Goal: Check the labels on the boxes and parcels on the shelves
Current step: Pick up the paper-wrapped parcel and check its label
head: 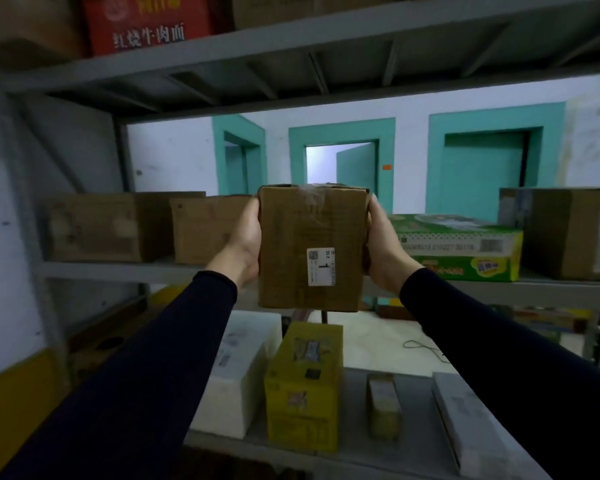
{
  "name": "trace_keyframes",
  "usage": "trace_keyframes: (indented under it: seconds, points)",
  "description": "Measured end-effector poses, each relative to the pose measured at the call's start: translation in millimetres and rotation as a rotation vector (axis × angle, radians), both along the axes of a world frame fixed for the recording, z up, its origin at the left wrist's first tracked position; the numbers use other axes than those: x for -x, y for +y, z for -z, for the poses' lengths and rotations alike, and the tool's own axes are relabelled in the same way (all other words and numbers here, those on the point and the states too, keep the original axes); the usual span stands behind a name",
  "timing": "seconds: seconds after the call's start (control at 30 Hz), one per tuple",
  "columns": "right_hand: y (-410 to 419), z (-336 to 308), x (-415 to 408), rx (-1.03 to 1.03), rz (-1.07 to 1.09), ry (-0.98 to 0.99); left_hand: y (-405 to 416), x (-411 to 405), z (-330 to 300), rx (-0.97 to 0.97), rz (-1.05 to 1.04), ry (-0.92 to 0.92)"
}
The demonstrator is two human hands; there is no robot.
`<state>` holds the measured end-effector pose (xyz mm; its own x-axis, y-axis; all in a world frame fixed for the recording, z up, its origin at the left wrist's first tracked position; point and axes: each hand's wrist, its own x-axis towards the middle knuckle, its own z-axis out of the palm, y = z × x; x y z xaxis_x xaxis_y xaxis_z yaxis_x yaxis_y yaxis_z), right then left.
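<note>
A brown cardboard box is held up in front of the middle shelf, its near face turned toward me. A small white label with a printed "1" sits low on that face. My left hand grips the box's left side and my right hand grips its right side; the fingers wrap behind and are hidden. Clear tape crosses the box's top edge.
Two brown cartons stand left on the middle shelf, a green and yellow carton and a brown box right. Below lie a white parcel, a yellow box and smaller parcels. A red carton sits above.
</note>
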<state>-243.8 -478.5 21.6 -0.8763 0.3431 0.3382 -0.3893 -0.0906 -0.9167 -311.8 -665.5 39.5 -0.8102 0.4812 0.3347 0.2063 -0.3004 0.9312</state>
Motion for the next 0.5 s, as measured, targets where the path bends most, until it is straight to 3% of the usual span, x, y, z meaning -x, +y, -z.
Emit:
trace_keyframes:
  seconds: [0.2,0.5]
  points:
    - [-35,22,-80,0.119,-0.126,-0.108,-37,-109,21,0.037,-0.119,-0.055]
    - [-78,99,-134,0.206,-0.149,-0.388,-76,-167,104,0.133,-0.221,-0.348]
